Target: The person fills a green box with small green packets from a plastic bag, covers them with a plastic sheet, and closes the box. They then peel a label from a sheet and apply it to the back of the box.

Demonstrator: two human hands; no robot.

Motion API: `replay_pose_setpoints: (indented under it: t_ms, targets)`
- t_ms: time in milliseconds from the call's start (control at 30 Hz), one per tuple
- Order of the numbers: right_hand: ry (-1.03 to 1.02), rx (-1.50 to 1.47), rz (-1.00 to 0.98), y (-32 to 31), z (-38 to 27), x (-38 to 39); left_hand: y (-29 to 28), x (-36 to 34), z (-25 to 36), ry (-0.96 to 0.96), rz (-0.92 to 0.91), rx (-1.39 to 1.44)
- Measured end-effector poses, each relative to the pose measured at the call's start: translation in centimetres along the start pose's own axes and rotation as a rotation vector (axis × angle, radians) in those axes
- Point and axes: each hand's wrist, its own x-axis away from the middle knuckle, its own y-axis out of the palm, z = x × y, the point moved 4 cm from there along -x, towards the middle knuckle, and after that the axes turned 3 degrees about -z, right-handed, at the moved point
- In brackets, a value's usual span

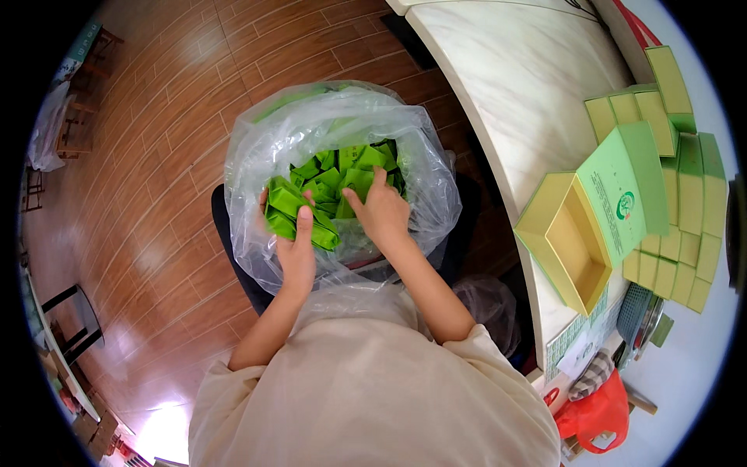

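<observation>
A large clear plastic bag [424,128] stands open in front of me, its rim folded outward. Inside lies a heap of bright green foil packets [362,158]. My left hand [297,253] is closed around several green packets [286,206] at the bag's near left side, thumb on top. Over the heap, my right hand [381,208] reaches in from the right with its thumb and index finger apart. Its fingertips touch or hover just over a packet; the other fingers are partly hidden beneath the hand.
On the white counter [498,58] to my right sits an open green box [580,233] with a bare yellowish inside. Behind it are stacked green boxes [689,194]. A red plastic bag [599,412] and a blue basket [634,311] lie nearer. Brown tiled floor [171,156] spreads left.
</observation>
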Motion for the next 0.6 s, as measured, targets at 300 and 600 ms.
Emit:
replay_pose_setpoints:
  t_ms: [300,600]
  targets:
    - [-0.105,-0.441,0.077,2.3,3.5,-0.6,-0.8,-0.5,0.7,-0.134,-0.009,0.106]
    - [0.210,-1.568,-0.336,-3.0,0.1,0.6,3.6,-0.1,-0.4,-0.522,-0.316,0.339]
